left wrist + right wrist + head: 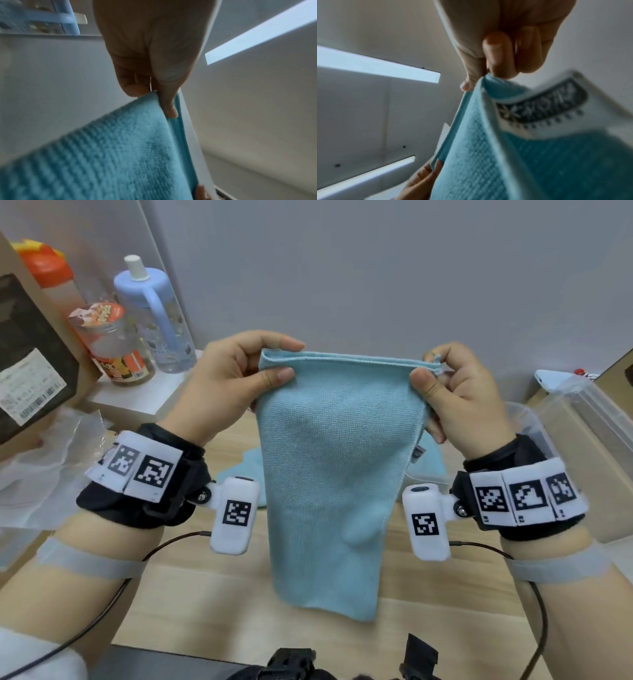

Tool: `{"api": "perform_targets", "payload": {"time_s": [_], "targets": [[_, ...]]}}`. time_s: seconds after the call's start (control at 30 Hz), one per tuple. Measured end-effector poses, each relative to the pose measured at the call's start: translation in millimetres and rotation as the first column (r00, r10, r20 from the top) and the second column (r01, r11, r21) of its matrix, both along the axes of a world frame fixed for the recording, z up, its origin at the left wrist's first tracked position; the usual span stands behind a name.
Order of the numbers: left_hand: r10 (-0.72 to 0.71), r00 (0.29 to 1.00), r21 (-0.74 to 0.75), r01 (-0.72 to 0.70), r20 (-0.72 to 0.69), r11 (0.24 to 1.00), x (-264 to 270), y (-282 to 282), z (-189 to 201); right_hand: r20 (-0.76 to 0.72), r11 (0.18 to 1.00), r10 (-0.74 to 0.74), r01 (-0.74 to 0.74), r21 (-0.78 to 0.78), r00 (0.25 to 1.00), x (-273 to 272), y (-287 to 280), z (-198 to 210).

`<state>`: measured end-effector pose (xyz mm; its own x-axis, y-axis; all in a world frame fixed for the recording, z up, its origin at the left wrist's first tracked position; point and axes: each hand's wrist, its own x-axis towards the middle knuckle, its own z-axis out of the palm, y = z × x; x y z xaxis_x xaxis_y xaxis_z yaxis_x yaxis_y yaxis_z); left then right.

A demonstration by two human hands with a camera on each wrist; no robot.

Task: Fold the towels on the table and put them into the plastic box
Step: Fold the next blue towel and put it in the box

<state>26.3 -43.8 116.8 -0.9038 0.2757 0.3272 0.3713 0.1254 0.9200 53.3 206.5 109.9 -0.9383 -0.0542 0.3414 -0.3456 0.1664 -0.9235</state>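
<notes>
A light blue towel [329,474] hangs doubled in the air above the wooden table [212,594], its top edge stretched between both hands. My left hand [270,364] pinches the top left corner between thumb and fingers. My right hand [428,374] pinches the top right corner the same way. In the left wrist view the left hand [154,97] grips the towel [102,155] edge; in the right wrist view the right hand [481,75] holds the towel [488,155] near its dark label [539,105]. Another blue towel [250,463] lies on the table behind. The clear plastic box [534,419] stands at the right.
A white shelf [137,395] at the back left carries a blue water bottle [154,313], a snack jar [109,344] and an orange-lidded bottle [48,268]. A cardboard box [30,354] stands far left, crumpled clear plastic [41,460] below it. The grey wall is close behind.
</notes>
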Motion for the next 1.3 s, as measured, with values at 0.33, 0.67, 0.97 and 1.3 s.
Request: {"api": "perform_targets", "payload": {"time_s": [0.33, 0.67, 0.97, 1.3], "targets": [[0.212, 0.974, 0.021, -0.211, -0.077, 0.977, -44.7, -5.7, 1.9, -0.088, 0.970, -0.223, 0.230, 0.081, 0.971, -40.2, -19.6, -0.4], [0.196, 0.968, -0.061, -0.208, -0.160, 0.976, -34.7, -19.3, 5.7, -0.167, 0.957, -0.270, 0.283, 0.063, 0.948, -23.3, -30.1, 14.7], [0.147, 0.968, 0.073, -0.135, -0.203, 0.988, -10.5, -24.7, 20.9, -0.215, 0.968, -0.248, 0.248, -0.028, 0.945, 0.7, -35.0, 32.8], [0.256, 0.955, -0.028, -0.254, 0.152, 0.967, -50.8, -12.7, -56.0, 0.195, 0.981, -0.194, 0.191, 0.035, 0.961, -46.8, -30.4, -34.5]]}}
